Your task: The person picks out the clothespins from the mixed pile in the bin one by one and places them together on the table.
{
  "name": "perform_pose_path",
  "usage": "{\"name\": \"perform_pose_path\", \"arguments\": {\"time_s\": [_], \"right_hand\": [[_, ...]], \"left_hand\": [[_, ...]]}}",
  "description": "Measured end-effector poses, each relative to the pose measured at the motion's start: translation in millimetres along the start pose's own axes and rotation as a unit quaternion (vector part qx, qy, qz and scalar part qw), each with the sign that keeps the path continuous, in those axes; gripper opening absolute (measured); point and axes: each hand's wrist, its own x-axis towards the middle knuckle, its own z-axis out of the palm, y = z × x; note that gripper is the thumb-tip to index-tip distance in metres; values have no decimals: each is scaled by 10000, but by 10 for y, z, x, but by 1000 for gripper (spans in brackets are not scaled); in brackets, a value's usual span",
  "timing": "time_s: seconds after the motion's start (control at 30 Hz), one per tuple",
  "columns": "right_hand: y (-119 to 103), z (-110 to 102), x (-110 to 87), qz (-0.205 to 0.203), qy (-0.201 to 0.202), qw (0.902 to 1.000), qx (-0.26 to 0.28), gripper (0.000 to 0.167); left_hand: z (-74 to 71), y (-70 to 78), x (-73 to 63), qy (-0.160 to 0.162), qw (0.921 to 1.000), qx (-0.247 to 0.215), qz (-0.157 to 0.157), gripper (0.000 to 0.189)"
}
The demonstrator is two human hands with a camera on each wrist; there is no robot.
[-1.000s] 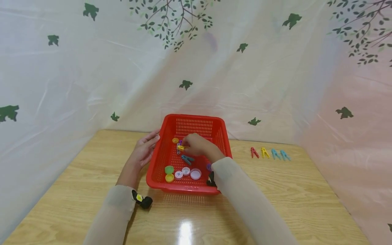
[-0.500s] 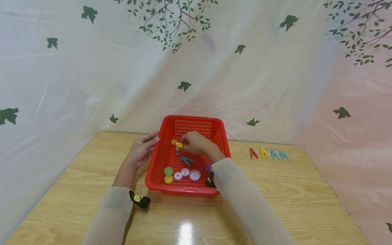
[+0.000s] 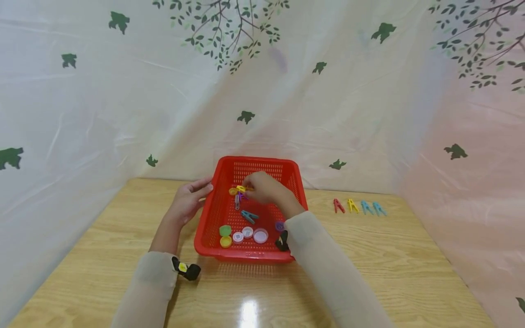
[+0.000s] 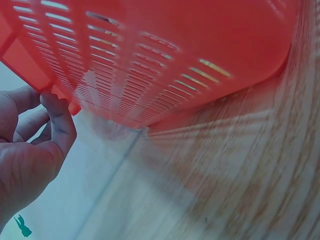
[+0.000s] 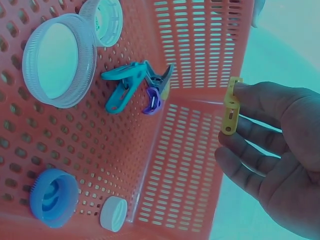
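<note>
Inside the red basket [image 3: 254, 253], my right hand [image 3: 264, 187] pinches a yellow clothespin [image 5: 230, 111] between thumb and fingers, above the basket floor. Below and near it lie a purple clothespin [image 3: 242, 196], a grey one [image 3: 237, 202] and a teal one [image 3: 249, 216]. A yellow-orange bottle cap [image 3: 233, 191] sits beside them. My left hand [image 3: 189, 200] holds the basket's left rim; in the left wrist view its thumb and fingers [image 4: 59, 117] meet at that rim, with the slotted side wall beyond.
Several bottle caps lie at the basket's near end, among them a green one [image 3: 225, 231], a large white one [image 3: 260, 235] and a purple one [image 3: 280, 226]. To the right on the wooden table [image 3: 393, 264], a red clothespin [image 3: 338, 206] heads a row. A leaf-print sheet [image 3: 287, 123] hangs behind.
My right hand has moved slightly toward the basket's far end with the yellow clothespin, and the purple clothespin shows more fully beneath. My left hand stays on the rim.
</note>
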Motion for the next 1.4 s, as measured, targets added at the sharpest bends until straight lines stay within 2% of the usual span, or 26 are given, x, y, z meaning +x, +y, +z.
{"name": "perform_pose_path", "arguments": {"time_s": [0.4,0.67,0.93,1.4], "right_hand": [[-17,-77,-3,-233,12,9995,-202,27],[-59,-187,-59,-180,150,9995,-208,30],[-78,-352,-122,-145,367,9992,-83,28],[21,-640,-261,-100,587,9979,-261,23]], "left_hand": [[-13,-12,-34,27,10000,24,-74,54],[9,-9,-27,133,9999,-30,-76,53],[12,-1,-11,106,9999,24,-51,53],[13,-6,12,92,9999,-75,-40,53]]}}
